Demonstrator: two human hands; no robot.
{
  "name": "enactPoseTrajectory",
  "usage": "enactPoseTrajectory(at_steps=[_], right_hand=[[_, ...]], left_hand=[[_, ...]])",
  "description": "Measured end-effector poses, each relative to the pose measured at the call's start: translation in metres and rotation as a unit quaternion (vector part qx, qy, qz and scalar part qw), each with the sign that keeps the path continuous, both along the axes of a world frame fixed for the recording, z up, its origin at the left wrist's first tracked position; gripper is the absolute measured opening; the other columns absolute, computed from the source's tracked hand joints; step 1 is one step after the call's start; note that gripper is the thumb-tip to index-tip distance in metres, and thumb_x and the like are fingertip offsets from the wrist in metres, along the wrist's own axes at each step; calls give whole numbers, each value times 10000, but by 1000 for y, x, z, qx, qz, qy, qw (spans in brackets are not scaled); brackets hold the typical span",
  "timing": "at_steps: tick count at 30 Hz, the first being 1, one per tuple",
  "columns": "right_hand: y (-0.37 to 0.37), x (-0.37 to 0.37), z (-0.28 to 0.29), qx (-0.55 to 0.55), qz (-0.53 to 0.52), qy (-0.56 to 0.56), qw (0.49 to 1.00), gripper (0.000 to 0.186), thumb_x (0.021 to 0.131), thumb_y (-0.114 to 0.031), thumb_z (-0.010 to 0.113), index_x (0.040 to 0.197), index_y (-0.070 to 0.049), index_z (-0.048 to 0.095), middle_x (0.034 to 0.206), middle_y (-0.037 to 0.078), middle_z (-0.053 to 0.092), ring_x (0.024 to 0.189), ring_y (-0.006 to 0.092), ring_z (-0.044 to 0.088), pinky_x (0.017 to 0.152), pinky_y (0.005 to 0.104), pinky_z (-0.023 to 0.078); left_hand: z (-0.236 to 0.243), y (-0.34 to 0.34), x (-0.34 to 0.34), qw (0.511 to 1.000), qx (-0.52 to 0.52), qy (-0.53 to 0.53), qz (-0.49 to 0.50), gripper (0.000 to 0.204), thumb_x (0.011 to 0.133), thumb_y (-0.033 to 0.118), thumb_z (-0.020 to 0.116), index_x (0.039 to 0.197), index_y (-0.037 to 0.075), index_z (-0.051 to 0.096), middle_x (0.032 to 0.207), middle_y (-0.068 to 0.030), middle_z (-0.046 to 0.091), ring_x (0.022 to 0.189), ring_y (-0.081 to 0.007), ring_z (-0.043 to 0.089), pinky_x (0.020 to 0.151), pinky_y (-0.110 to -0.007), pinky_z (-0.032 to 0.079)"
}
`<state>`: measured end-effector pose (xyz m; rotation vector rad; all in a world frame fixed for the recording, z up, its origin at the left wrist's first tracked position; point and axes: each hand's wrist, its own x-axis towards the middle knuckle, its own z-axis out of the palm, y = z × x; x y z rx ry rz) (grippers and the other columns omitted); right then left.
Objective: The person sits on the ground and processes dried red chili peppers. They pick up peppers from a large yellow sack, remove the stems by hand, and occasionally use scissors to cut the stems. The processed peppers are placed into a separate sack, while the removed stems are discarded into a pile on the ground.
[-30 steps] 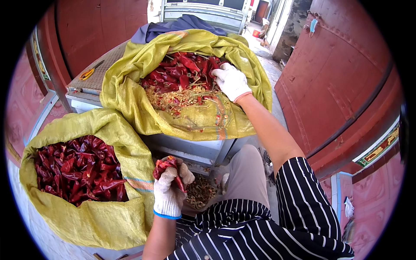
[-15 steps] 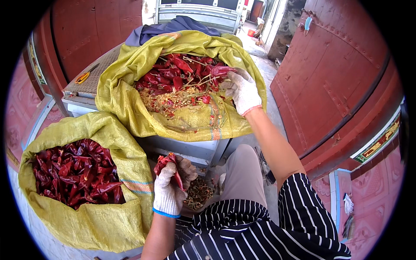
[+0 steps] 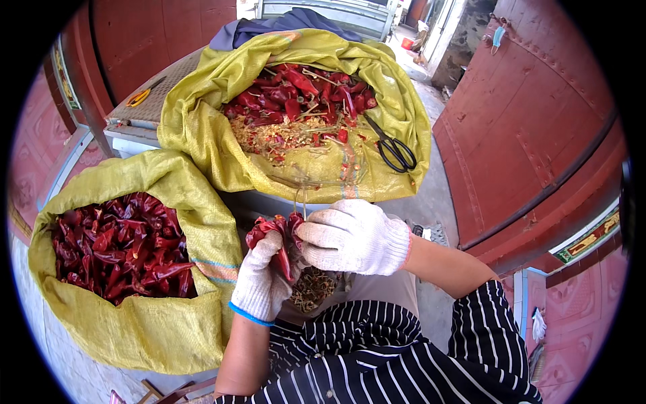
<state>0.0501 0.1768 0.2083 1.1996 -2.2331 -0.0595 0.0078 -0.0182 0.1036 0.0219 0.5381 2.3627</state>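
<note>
Bunch of dried red chillies (image 3: 274,236) at frame centre, clamped in gloved left hand (image 3: 261,283); gloved right hand (image 3: 353,237) pinching the stems, touching. Yellow sack (image 3: 202,269) at nine o'clock; second sack (image 3: 202,128) with black scissors (image 3: 393,149) at twelve.

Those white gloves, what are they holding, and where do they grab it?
The left gloved hand clutches a bunch of dried red chili peppers around its lower part. The right gloved hand pinches the bunch's top, by the stems.
</note>
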Motion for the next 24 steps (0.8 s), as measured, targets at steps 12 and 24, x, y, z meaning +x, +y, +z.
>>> enactPoseTrajectory(at_steps=[12, 24], right_hand=[[-4, 0, -20, -457, -184, -396, 775, 528, 811, -109, 770, 1296, -32, 576, 1152, 82, 608, 969, 187, 633, 834, 315, 524], [-7, -10, -45, -460, -17, -467, 755, 346, 828, -80, 702, 1167, -13, 675, 1146, 116, 659, 1095, 230, 642, 965, 352, 507]], left_hand=[[-5, 10, 3, 998, 44, 38, -15, 496, 857, 438, 760, 1069, 16, 608, 799, -45, 597, 623, -147, 498, 613, -263, 427], [-15, 11, 9, 986, 129, 5, -108, 554, 939, 616, 573, 969, 66, 627, 595, 17, 458, 518, -117, 379, 523, -285, 298]])
